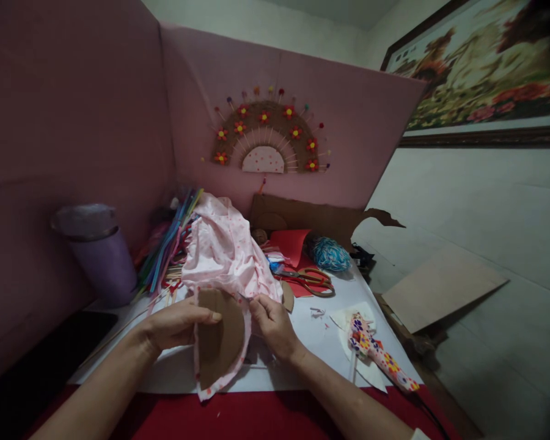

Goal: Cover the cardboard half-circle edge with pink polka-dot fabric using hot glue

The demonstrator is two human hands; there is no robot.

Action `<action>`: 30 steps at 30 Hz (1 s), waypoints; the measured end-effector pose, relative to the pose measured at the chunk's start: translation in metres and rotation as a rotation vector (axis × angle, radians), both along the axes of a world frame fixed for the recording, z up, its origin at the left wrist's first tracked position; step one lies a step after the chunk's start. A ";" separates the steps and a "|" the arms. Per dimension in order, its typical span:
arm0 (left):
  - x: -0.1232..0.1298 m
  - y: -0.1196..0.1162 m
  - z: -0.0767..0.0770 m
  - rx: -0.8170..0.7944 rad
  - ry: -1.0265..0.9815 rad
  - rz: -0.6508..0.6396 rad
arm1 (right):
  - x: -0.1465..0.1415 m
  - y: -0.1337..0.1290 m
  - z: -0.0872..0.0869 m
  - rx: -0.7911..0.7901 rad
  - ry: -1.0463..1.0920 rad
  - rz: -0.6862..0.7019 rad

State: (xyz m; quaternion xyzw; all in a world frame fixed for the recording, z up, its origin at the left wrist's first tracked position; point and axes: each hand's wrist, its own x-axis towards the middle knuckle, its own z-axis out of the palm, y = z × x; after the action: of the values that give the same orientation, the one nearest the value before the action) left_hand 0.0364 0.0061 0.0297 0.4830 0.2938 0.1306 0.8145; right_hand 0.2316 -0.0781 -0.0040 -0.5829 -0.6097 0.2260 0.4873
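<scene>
Between my hands: half-round cardboard (pixel 224 351), pink edging (pixel 206 394) round its rim. My left hand (pixel 181 322) grips it by straight side, thumb flat on brown face. My right hand (pixel 271 324) at curved edge, fingers closed together; can't tell what they pinch. Just beyond both hands, bunched spotted cloth (pixel 224 244). Past right hand, scissors (pixel 311 282), yarn (pixel 330 253). Right of right hand, flowered glue gun (pixel 366 343). Left of left hand, tumbler (pixel 103 263).

Two hands (pixel 178 324) (pixel 275 327) are handling one half-circle (pixel 224 342); nine flowers (pixel 264 116) are adorning one fan (pixel 276 116); one tumbler (pixel 103 263), one glue gun (pixel 379 354) and one framed picture (pixel 481 76) are showing.
</scene>
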 end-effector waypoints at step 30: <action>-0.001 -0.002 0.005 0.012 0.019 0.006 | 0.006 -0.002 0.006 0.010 -0.064 0.026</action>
State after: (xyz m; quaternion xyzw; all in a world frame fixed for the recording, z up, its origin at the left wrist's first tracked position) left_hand 0.0358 0.0044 0.0344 0.4880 0.3020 0.1302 0.8085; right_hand 0.2375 -0.0803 0.0019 -0.5795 -0.6335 0.2106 0.4674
